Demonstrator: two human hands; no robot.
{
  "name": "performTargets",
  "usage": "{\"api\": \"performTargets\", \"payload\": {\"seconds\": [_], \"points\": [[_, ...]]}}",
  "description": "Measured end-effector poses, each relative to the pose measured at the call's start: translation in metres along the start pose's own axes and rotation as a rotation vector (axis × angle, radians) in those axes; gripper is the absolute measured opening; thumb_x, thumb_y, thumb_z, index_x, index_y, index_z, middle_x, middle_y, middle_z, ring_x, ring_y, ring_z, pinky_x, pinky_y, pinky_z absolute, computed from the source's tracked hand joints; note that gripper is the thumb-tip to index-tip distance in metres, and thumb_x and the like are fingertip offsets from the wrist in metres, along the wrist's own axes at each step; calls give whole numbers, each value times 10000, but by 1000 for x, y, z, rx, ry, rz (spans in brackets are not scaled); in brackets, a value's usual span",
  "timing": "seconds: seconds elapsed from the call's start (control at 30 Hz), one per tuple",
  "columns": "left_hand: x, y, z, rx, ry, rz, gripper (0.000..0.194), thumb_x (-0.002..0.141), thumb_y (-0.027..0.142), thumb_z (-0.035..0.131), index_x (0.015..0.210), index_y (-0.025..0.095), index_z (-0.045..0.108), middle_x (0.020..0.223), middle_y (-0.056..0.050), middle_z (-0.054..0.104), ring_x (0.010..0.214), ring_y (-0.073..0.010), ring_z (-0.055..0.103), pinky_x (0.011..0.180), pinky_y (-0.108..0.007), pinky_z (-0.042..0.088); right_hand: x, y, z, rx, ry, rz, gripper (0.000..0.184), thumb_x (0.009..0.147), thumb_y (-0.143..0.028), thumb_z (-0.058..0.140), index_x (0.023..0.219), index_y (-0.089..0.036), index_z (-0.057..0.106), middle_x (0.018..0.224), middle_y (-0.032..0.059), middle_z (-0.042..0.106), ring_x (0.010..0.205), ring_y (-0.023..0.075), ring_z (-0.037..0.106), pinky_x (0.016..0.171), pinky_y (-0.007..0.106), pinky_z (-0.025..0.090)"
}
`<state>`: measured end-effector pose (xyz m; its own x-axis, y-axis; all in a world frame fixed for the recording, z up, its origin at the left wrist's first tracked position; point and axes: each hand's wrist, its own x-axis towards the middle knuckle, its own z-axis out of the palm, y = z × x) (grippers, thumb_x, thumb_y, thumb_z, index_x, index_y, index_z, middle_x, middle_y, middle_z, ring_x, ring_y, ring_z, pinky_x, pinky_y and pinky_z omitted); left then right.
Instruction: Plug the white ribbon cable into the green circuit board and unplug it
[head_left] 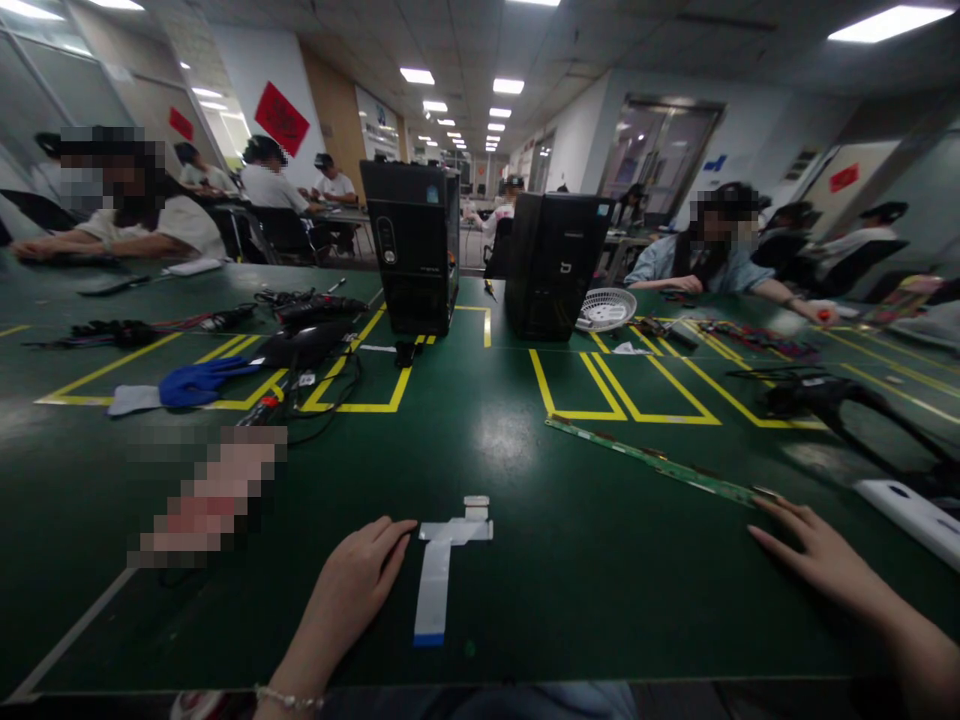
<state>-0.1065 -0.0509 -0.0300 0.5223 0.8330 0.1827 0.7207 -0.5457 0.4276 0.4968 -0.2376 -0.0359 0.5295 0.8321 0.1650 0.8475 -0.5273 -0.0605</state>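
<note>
A white flat ribbon cable (433,585) with a blue end lies folded on the green table, in front of me. Its upper end carries a small pale connector (476,508). My left hand (367,565) rests just left of the cable, palm down, fingertips at the fold's left end and thumb a little apart. Farther right, a long narrow green circuit board (660,462) lies slantwise. The fingertips of my right hand (806,545) touch its near right end, while the thumb is spread away below it. Neither hand has a grip on anything I can see.
Two black computer towers (412,250) stand mid-table. Left lie a blue glove (206,380) and black cables (300,310). Right are a white round basket (607,308), a black frame-like part (847,400) and a white case (911,515). Co-workers sit across the table.
</note>
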Motion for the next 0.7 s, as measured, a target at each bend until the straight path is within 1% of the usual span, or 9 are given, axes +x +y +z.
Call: {"api": "performTargets", "payload": {"seconds": [0.07, 0.1, 0.17, 0.33, 0.43, 0.57, 0.7], "points": [[0, 0, -1, -3, -12, -11, 343, 961, 310, 386, 1151, 214, 656, 992, -64, 672, 879, -215, 652, 786, -345, 515, 10, -20, 8, 59, -81, -96, 713, 759, -658, 379, 1249, -185, 592, 1351, 182, 511, 1287, 345, 444, 1049, 483, 372], [0, 0, -1, 0, -16, -12, 341, 961, 305, 388, 1159, 214, 651, 998, -63, 670, 888, -214, 651, 791, -344, 512, 14, -33, 11, 71, -100, -133, 743, 747, -682, 384, 1271, -191, 575, 1375, 172, 490, 1315, 369, 400, 1051, 534, 354], [0, 0, 0, 7, -19, -6, 342, 960, 296, 390, 1166, 207, 647, 1011, -68, 668, 911, -219, 646, 810, -351, 508, 22, -63, 13, 64, -106, -200, 757, 753, -716, 389, 1298, -219, 558, 1396, 148, 472, 1340, 383, 357, 1041, 581, 344], [0, 0, 1, 18, 7, 9, 340, 959, 291, 387, 1141, 202, 660, 1004, -73, 672, 904, -224, 650, 815, -362, 509, 29, -150, 4, 78, -147, -444, 702, 841, -687, 393, 1376, -246, 501, 1427, 139, 432, 1373, 350, 314, 1079, 569, 301], [0, 1, 0, 19, 25, 11, 330, 949, 294, 402, 1124, 209, 669, 989, -70, 677, 896, -224, 656, 806, -356, 514, 28, -195, -2, 101, -174, -548, 681, 858, -663, 418, 1401, -256, 474, 1442, 144, 410, 1367, 345, 324, 1069, 570, 320], [1, 4, -2, 11, 8, -4, 333, 947, 280, 392, 1120, 207, 667, 973, -72, 677, 890, -222, 652, 793, -353, 513, 23, -239, -6, 150, -182, -632, 655, 864, -622, 459, 1403, -251, 473, 1433, 153, 402, 1319, 333, 390, 1051, 535, 368], [1, 5, -3, 9, -13, -20, 341, 954, 287, 380, 1131, 203, 659, 995, -77, 675, 889, -222, 650, 795, -362, 513, 13, -267, -3, 200, -141, -691, 617, 878, -585, 474, 1400, -256, 473, 1391, 145, 429, 1287, 315, 420, 1041, 512, 393]]}}
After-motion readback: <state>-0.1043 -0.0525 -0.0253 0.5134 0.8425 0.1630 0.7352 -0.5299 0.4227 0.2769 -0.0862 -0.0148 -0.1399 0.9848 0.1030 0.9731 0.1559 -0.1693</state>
